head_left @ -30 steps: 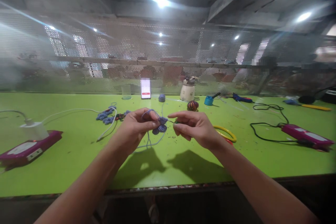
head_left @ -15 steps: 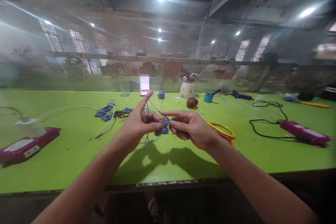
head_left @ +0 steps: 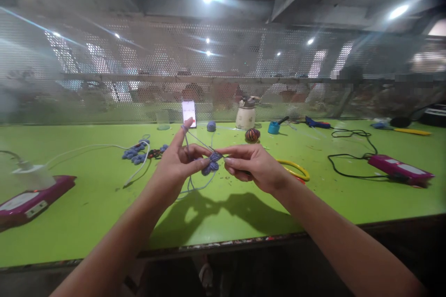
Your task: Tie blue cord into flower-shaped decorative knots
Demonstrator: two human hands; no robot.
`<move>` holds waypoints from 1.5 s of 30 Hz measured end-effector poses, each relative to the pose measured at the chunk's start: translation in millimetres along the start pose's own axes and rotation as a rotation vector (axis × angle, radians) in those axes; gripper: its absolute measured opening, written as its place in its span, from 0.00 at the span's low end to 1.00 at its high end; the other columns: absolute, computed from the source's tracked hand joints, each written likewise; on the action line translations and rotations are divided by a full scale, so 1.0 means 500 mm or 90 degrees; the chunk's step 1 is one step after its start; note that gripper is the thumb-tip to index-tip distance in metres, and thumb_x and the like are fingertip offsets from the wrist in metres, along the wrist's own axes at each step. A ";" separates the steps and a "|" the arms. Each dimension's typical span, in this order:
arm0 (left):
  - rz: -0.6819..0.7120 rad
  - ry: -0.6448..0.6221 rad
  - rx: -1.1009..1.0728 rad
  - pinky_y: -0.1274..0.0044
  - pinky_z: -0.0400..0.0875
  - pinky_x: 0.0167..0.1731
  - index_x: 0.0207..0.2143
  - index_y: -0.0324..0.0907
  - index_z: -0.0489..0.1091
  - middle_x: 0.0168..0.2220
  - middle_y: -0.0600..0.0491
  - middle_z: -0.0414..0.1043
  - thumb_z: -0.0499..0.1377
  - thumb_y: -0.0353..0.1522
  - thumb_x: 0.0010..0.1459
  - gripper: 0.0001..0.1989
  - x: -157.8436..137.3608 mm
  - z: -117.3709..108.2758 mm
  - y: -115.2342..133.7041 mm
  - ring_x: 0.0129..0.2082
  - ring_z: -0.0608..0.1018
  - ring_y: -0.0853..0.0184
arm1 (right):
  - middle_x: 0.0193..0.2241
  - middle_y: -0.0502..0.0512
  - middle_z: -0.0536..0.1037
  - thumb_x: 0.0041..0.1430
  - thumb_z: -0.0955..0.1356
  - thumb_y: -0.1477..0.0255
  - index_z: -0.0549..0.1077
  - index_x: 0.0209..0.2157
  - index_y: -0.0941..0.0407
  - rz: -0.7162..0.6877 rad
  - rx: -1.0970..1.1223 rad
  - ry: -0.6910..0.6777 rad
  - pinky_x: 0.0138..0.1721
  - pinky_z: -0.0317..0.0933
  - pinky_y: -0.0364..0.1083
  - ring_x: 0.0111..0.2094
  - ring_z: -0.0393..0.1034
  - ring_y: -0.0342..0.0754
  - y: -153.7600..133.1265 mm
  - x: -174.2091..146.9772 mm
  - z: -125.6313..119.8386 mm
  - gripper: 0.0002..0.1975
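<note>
My left hand pinches a small purple-blue crocheted flower piece between thumb and fingers. Its index finger points up with yarn looped around it, and the strand slants down to the piece. My right hand is closed around a thin crochet hook, mostly covered by the fingers, whose tip meets the piece's right side. Loose yarn hangs below the left hand. A ball of the same yarn sits farther back on the green table.
At left lie finished blue crochet pieces, a white cable and a purple power strip. Behind stand a phone, a jug, a dark striped ball and a blue pot. Yellow rings and another power strip are right.
The crocheted piece has turned in my fingers, and its petals now lie tilted to the right. My right hand has drawn slightly away from it. The whole view has shifted a little.
</note>
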State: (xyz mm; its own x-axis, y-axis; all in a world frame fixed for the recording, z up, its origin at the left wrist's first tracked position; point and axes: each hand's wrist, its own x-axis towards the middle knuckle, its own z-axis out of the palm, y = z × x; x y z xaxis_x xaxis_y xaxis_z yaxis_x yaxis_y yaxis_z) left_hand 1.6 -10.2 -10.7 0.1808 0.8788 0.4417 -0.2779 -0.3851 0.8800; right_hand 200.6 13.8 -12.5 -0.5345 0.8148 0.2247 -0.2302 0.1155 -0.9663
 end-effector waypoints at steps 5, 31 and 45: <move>-0.016 0.028 0.014 0.77 0.70 0.29 0.70 0.43 0.39 0.27 0.54 0.78 0.69 0.24 0.48 0.55 0.000 0.005 0.000 0.27 0.76 0.67 | 0.17 0.46 0.71 0.48 0.75 0.72 0.81 0.41 0.57 0.010 0.013 -0.001 0.16 0.39 0.39 0.15 0.54 0.34 0.000 0.000 0.003 0.16; 0.040 0.084 0.042 0.72 0.71 0.36 0.70 0.43 0.36 0.30 0.53 0.76 0.68 0.26 0.48 0.55 0.002 0.024 -0.022 0.33 0.77 0.64 | 0.19 0.46 0.70 0.50 0.74 0.72 0.79 0.46 0.56 -0.052 0.113 0.090 0.18 0.41 0.39 0.16 0.54 0.35 0.027 0.011 0.025 0.18; -0.104 0.102 -0.050 0.76 0.63 0.28 0.68 0.37 0.42 0.25 0.53 0.75 0.69 0.22 0.43 0.55 0.006 0.007 0.012 0.24 0.72 0.69 | 0.18 0.46 0.69 0.52 0.72 0.73 0.81 0.43 0.57 -0.104 -0.100 0.085 0.16 0.44 0.40 0.15 0.52 0.35 0.011 -0.001 0.015 0.15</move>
State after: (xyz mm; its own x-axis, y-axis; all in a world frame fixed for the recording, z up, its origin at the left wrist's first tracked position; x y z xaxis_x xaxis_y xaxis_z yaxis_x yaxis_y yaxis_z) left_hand 3.9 -11.1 -3.5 0.0795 0.9632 0.2566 -0.3308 -0.2173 0.9184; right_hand 193.6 9.5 -16.7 -0.3868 0.8444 0.3707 -0.1698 0.3299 -0.9286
